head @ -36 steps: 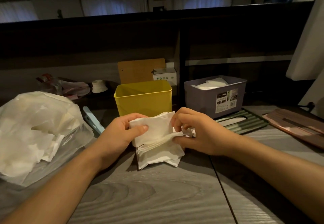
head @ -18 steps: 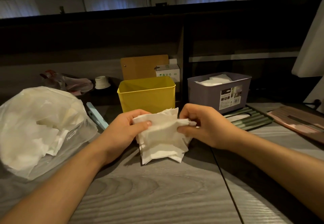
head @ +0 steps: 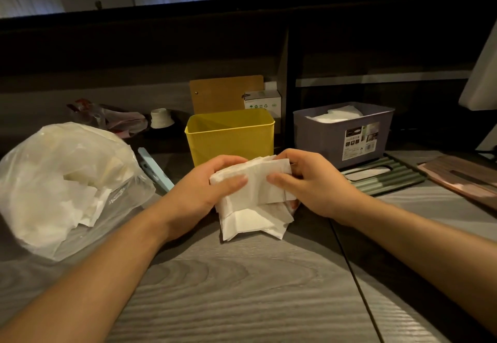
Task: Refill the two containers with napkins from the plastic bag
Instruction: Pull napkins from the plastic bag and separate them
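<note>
Holding a stack of napkins (head: 252, 200) between both hands, you are in the middle of the job, close in front of you over the gray table (head: 242, 289). Your left hand (head: 199, 195) wraps the stack's left side, with the thumb pressed on top. Your right hand (head: 314, 186) grips the right side the same way, thumb on top and fingers curled behind. The bottom of the stack hangs down and touches or nearly touches the table; you cannot tell which. The edges look a bit messy, so it seems you are tidying the stack before it goes in.

To your left lies the plastic bag (head: 67, 181), with more napkins inside. It sits near your left arm, not touching the stack.

Just past your hands stands the yellow container (head: 231, 138). No napkins show in it from here. The stack is right in front of it, so a short lift up and forward should drop it in. Keep the stack squeezed flat so it fits and no loose sheet slips out.

Farther back and to the right is the purple container (head: 341, 133). White napkins already show near its top, so the yellow one looks like the one to fill next.
</note>
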Tool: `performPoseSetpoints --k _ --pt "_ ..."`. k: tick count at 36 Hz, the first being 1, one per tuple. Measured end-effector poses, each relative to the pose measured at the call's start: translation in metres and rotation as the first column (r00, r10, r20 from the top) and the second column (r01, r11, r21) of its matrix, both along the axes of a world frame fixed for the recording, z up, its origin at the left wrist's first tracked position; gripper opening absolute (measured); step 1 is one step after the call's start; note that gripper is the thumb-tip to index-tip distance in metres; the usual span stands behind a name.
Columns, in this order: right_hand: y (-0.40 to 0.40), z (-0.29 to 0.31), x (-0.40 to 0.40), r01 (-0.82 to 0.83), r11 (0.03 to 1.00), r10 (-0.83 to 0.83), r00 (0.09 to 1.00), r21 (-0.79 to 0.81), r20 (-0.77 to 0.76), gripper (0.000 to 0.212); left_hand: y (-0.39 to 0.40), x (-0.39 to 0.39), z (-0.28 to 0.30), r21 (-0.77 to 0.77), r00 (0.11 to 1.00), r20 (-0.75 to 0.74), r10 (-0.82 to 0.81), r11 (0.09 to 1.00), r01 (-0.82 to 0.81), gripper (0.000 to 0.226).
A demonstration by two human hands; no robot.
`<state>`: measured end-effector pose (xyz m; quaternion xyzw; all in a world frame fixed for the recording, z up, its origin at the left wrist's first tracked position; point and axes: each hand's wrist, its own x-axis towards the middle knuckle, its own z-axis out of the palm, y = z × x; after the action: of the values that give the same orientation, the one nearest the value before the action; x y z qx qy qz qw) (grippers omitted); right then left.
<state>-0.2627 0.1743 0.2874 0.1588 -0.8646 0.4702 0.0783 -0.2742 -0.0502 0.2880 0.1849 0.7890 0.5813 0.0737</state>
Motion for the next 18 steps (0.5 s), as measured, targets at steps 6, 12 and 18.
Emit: performPoseSetpoints --k 6,12,18 --pt "0.016 0.002 0.002 0.029 0.996 -0.019 0.994 -0.090 0.104 0.020 -0.001 -0.002 -0.003 0.021 1.000 0.018 0.010 1.000 -0.011 0.028" --pt "0.017 0.000 -0.001 0.081 0.997 -0.081 0.996 0.004 0.027 0.018 -0.002 -0.005 -0.005 0.040 1.000 0.029 0.010 0.999 -0.011 0.033" --pt "0.021 0.004 -0.002 0.177 0.983 -0.174 0.983 0.048 -0.058 0.017 -0.004 -0.006 -0.006 0.048 1.000 0.027 0.013 0.999 -0.014 0.034"
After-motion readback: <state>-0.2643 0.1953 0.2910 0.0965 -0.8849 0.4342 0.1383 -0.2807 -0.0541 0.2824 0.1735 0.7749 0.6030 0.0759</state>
